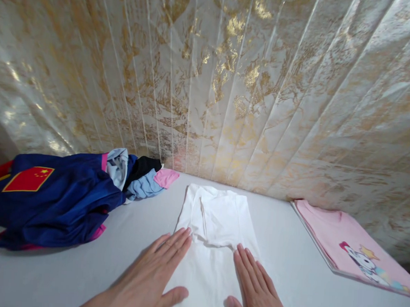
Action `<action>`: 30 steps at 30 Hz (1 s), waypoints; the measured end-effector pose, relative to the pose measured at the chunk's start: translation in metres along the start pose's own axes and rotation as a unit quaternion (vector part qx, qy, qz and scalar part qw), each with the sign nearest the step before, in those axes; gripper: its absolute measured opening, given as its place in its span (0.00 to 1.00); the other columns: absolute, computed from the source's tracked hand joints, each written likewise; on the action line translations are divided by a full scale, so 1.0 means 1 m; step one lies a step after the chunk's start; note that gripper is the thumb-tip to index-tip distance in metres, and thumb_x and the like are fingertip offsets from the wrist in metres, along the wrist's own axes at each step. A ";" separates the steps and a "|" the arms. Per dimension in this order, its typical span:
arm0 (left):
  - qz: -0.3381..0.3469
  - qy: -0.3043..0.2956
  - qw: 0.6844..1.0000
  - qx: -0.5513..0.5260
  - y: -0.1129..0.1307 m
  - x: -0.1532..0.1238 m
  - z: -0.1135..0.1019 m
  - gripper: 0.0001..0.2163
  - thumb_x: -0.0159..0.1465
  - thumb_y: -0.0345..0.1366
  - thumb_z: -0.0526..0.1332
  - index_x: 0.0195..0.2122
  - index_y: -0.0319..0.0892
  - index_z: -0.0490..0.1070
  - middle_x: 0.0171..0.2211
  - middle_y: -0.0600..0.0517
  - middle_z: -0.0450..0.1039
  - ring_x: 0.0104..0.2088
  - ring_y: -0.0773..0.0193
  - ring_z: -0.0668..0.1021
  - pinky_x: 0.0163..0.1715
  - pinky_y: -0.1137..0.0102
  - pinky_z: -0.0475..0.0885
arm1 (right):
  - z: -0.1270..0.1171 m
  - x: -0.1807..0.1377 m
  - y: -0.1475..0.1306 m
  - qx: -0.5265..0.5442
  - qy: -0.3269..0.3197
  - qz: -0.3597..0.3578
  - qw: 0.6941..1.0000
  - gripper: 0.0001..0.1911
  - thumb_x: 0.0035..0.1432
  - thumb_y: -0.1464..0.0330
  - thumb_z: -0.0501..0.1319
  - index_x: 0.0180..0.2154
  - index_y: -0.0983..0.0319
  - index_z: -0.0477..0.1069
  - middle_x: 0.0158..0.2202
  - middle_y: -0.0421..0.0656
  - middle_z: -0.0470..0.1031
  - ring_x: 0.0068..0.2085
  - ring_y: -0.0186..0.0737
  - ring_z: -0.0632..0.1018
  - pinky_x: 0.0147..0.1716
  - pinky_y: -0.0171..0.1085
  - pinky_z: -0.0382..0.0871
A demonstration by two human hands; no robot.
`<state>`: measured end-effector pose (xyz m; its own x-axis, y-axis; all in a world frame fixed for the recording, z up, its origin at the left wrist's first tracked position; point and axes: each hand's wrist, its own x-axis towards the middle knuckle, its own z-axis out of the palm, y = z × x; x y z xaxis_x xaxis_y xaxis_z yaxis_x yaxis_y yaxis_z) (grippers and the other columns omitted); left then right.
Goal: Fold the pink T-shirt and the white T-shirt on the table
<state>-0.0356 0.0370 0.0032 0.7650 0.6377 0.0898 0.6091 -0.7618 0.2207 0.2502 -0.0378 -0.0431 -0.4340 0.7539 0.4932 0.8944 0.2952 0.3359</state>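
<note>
A white garment point(215, 275) lies on the white surface in front of me, its sides turned inward and its far part showing a folded-over layer with creases. My left hand point(154, 270) rests flat on its left edge, fingers stretched out and thumb apart. On the right edge lies my right hand point(256, 284), also flat with fingers extended and the thumb held away. Neither hand grips the cloth. The near end of the garment runs out of the picture between my wrists.
To the left a heap of clothes holds a navy garment point(68, 196) with a red flag patch, a light blue cloth point(144, 185) and a pink piece point(166, 177). A folded pink shirt point(345, 238) lies at right. Behind hangs a gold-patterned curtain point(209, 80).
</note>
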 end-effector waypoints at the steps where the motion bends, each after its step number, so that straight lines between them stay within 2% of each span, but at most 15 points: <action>1: 0.001 0.002 1.000 0.005 -0.003 0.006 0.002 0.35 0.69 0.49 0.53 0.69 0.45 0.35 0.69 0.46 0.41 0.67 0.53 0.52 0.63 0.56 0.52 | -0.001 0.001 0.000 -0.001 0.002 0.002 1.000 0.41 0.64 0.55 0.49 0.68 0.73 0.35 0.59 0.54 0.66 0.57 0.47 0.73 0.47 0.43 0.70; 4: 0.004 0.024 1.000 0.017 -0.008 0.024 0.006 0.33 0.69 0.49 0.52 0.69 0.42 0.39 0.69 0.45 0.40 0.68 0.54 0.50 0.64 0.57 0.51 | 0.003 -0.001 -0.001 0.002 0.007 0.002 1.000 0.42 0.65 0.55 0.49 0.68 0.73 0.35 0.59 0.54 0.67 0.57 0.48 0.73 0.48 0.43 0.69; 6: 0.010 0.053 0.998 0.020 -0.010 0.033 0.008 0.30 0.69 0.49 0.52 0.68 0.43 0.47 0.69 0.45 0.43 0.67 0.54 0.51 0.63 0.57 0.52 | 0.008 -0.005 0.000 0.011 0.003 0.001 1.000 0.42 0.64 0.54 0.49 0.68 0.73 0.35 0.59 0.54 0.66 0.57 0.48 0.72 0.48 0.43 0.69; 8: 0.014 0.083 0.996 0.012 -0.010 0.037 0.008 0.23 0.69 0.47 0.53 0.62 0.44 0.59 0.67 0.45 0.50 0.66 0.53 0.55 0.62 0.57 0.54 | 0.012 -0.009 0.002 0.027 -0.006 0.002 1.000 0.44 0.63 0.53 0.51 0.68 0.71 0.35 0.60 0.54 0.66 0.58 0.49 0.71 0.48 0.43 0.69; 10: 0.002 0.107 0.994 -0.015 -0.008 0.038 0.006 0.14 0.69 0.42 0.54 0.52 0.44 0.68 0.64 0.45 0.58 0.64 0.53 0.60 0.59 0.58 0.59 | 0.009 -0.007 0.006 0.063 -0.014 -0.004 0.998 0.45 0.61 0.54 0.54 0.68 0.70 0.36 0.60 0.55 0.66 0.58 0.50 0.71 0.48 0.43 0.69; 12: -0.023 0.118 0.991 -0.051 -0.006 0.039 0.003 0.09 0.68 0.36 0.53 0.45 0.43 0.69 0.58 0.45 0.65 0.58 0.55 0.67 0.55 0.59 0.64 | -0.001 0.006 0.009 0.119 -0.019 -0.009 0.993 0.42 0.59 0.59 0.57 0.68 0.68 0.43 0.61 0.55 0.65 0.59 0.52 0.70 0.49 0.45 0.69; 14: -0.050 0.119 0.989 -0.076 -0.003 0.042 0.000 0.08 0.67 0.31 0.51 0.43 0.43 0.68 0.51 0.46 0.69 0.50 0.57 0.71 0.49 0.61 0.67 | -0.017 0.031 0.011 0.184 -0.034 0.002 0.982 0.34 0.56 0.68 0.58 0.63 0.67 0.55 0.61 0.55 0.66 0.60 0.53 0.68 0.50 0.46 0.68; 16: -0.069 0.122 0.987 -0.079 -0.002 0.044 -0.003 0.10 0.66 0.29 0.49 0.43 0.42 0.68 0.46 0.47 0.69 0.46 0.58 0.72 0.47 0.62 0.68 | -0.030 0.064 0.009 0.258 -0.064 0.034 0.964 0.24 0.55 0.74 0.57 0.55 0.62 0.65 0.54 0.50 0.73 0.55 0.49 0.72 0.48 0.44 0.70; 18: -0.079 0.124 0.987 -0.070 -0.003 0.046 -0.003 0.11 0.66 0.27 0.48 0.41 0.42 0.68 0.43 0.47 0.69 0.43 0.58 0.72 0.45 0.62 0.68 | -0.033 0.096 0.004 0.315 -0.106 0.065 0.941 0.18 0.54 0.78 0.58 0.46 0.59 0.71 0.44 0.45 0.76 0.46 0.45 0.75 0.42 0.41 0.72; 20: -0.078 0.122 0.988 -0.061 -0.006 0.045 -0.003 0.11 0.65 0.26 0.47 0.39 0.42 0.68 0.42 0.48 0.70 0.42 0.58 0.72 0.43 0.63 0.68 | -0.024 0.120 -0.005 0.323 -0.123 0.064 0.936 0.15 0.51 0.79 0.60 0.41 0.60 0.71 0.39 0.44 0.75 0.41 0.44 0.74 0.38 0.40 0.71; 22: -0.067 0.121 0.989 -0.060 -0.010 0.043 -0.002 0.11 0.65 0.26 0.49 0.39 0.43 0.69 0.43 0.48 0.70 0.44 0.58 0.72 0.44 0.63 0.68 | -0.008 0.131 -0.016 0.298 -0.130 0.047 0.944 0.14 0.49 0.79 0.61 0.38 0.61 0.70 0.37 0.44 0.74 0.38 0.44 0.74 0.36 0.39 0.69; 26: -0.037 0.122 0.990 -0.066 -0.015 0.037 0.002 0.12 0.64 0.24 0.51 0.42 0.44 0.70 0.48 0.49 0.70 0.50 0.58 0.71 0.48 0.63 0.66 | 0.021 0.128 -0.030 0.250 -0.107 0.047 0.961 0.11 0.51 0.82 0.56 0.33 0.61 0.67 0.32 0.42 0.72 0.32 0.40 0.72 0.31 0.36 0.63; 30: -0.021 0.124 0.991 -0.052 -0.017 0.035 0.004 0.14 0.65 0.23 0.52 0.44 0.45 0.71 0.49 0.48 0.70 0.50 0.57 0.71 0.48 0.62 0.68 | 0.029 0.119 -0.028 0.301 -0.061 0.085 0.948 0.11 0.52 0.82 0.52 0.31 0.60 0.63 0.28 0.39 0.70 0.29 0.36 0.69 0.27 0.33 0.59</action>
<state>-0.0181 0.0719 -0.0014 0.6568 0.6869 0.3112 0.6048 -0.7263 0.3265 0.1768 0.0614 -0.0171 -0.2951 0.8718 0.3911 0.8652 0.4175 -0.2777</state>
